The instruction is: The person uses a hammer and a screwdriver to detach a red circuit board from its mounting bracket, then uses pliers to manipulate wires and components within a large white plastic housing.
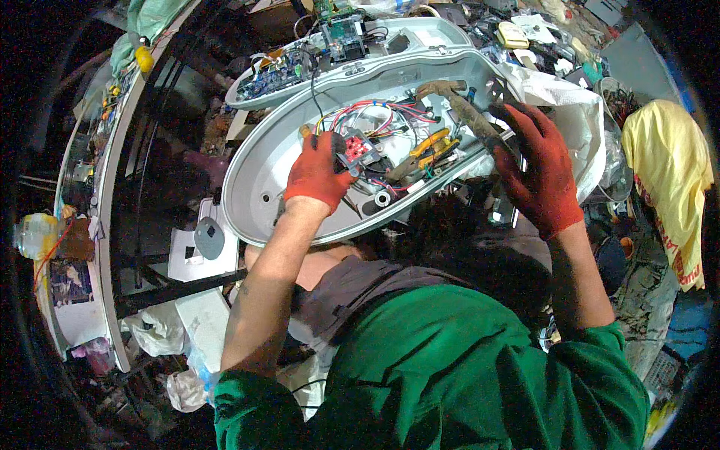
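A grey oval plastic housing [244,180] lies open across my lap, with coloured wires inside. My left hand [319,169], in a red work glove with dark fingers, is closed on a small grey module with a red face [355,148]. A short tan handle tip [305,131] shows beside that hand. My right hand [541,165], gloved alike, is at the housing's right end, fingers and thumb apart. Between them reaches the handle end of a worn hammer [472,116]; contact is unclear. Yellow-handled pliers [433,148] lie in the housing, left of my right hand.
Beyond the housing, a second grey shell [431,34] holds circuit boards [289,71]. A white sack [585,124] and a yellow bag [667,172] are at the right. Electronic scrap is heaped at the back right. A long shelf edge [116,150] curves along the left.
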`<action>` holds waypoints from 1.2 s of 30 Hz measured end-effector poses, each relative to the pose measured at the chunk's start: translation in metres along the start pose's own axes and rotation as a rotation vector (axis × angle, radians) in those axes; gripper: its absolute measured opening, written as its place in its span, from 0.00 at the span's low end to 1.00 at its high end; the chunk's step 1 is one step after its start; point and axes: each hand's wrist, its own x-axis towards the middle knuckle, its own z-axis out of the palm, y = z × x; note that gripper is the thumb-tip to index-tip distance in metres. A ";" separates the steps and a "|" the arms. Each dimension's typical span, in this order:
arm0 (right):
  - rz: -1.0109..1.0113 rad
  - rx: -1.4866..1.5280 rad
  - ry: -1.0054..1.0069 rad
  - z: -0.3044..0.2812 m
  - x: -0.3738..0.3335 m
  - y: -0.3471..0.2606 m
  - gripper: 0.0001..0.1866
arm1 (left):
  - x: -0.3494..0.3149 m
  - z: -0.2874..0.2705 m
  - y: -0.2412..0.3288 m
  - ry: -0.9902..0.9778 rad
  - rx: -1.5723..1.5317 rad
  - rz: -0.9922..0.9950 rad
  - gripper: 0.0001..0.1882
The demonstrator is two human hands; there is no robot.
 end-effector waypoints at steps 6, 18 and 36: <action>0.091 0.037 -0.133 0.019 -0.031 0.016 0.30 | 0.015 0.010 0.015 -0.288 0.385 -0.106 0.32; 0.090 0.242 -0.111 0.036 -0.041 0.025 0.34 | 0.005 0.002 -0.023 -0.319 -0.165 0.061 0.33; -0.200 0.287 -0.304 0.068 0.049 -0.063 0.20 | 0.031 0.019 -0.017 -0.552 0.146 -0.132 0.27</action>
